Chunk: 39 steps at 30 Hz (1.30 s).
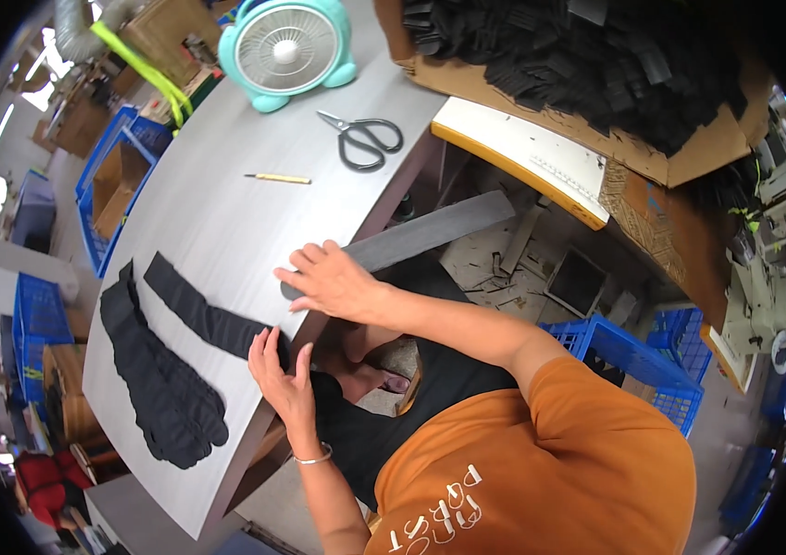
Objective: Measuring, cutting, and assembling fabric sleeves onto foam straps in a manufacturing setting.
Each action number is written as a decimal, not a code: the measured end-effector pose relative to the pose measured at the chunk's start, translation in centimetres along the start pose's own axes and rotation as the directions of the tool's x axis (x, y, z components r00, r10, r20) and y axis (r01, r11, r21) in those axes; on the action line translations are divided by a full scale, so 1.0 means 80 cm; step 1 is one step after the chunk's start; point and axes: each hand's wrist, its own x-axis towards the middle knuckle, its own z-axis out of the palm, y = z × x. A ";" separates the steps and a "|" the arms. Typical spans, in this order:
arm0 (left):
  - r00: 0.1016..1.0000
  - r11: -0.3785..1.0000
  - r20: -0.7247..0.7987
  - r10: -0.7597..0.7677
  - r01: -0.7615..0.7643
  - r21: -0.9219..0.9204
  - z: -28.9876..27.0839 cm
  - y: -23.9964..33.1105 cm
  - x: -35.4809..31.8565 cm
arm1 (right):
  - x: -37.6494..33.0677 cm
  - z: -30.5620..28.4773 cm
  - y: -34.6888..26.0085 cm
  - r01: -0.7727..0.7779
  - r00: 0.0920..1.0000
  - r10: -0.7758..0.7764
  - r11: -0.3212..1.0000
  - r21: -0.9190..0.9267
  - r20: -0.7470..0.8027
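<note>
A long black fabric strip (198, 305) lies slanted across the grey table, its near end at the table's edge. My left hand (284, 384) touches that end with its fingers stretched out and the thumb apart. Farther along the edge, my right hand (337, 282) is spread open over a dark grey flat strip (439, 229), palm down on its end. The rest of this strip reaches right, past the table edge and over my lap. To the left of the slanted strip rests a bundle of black fabric strips (157, 379), layered and wavy.
On the table (208, 213) lie black-handled scissors (365, 143) and a thin yellowish pen-like tool (280, 178); a mint-green fan (286, 51) stands behind. A cardboard box (541, 102) of black pieces sits at upper right. Blue crates (638, 361) stand on the floor.
</note>
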 end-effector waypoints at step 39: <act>0.767 0.016 0.352 -0.536 0.426 -0.905 -0.062 0.020 -0.033 | -0.007 -0.060 -0.127 -0.510 0.852 0.294 0.282 0.813 0.433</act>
